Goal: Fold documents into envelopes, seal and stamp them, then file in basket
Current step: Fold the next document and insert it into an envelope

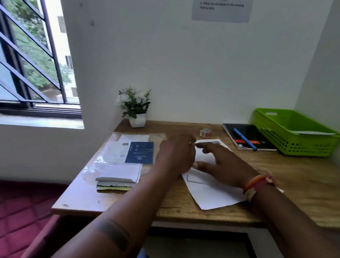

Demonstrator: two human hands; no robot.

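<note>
1. On the wooden desk [302,190], the white document [214,191] is the landmark; it lies flat and slightly askew near the front edge, with faint printed lines on it.
2. Both hands are over the far half of the document. The left hand [177,152] is at its left edge, knuckles up, fingers bent down toward the paper; whether it pinches the sheet cannot be told.
3. The right hand [223,166] lies across the document with fingers stretched out and relaxed, grasping nothing; a red and orange thread band [258,185] circles its wrist.
4. Left of the document lies a clear plastic packet of envelopes [124,157] with a blue label, on top of a small stack of paper.
5. Behind the document, close to its far corner, sits a small roll of tape [205,132].
6. Behind and to the right of the document lies a black notebook [250,137] with a blue pen [245,139] on it.
7. Just beside the notebook, farther right of the document, stands the green basket [297,135] with a white sheet inside.
8. Behind and left of the document stands a small potted plant [134,106].
</note>
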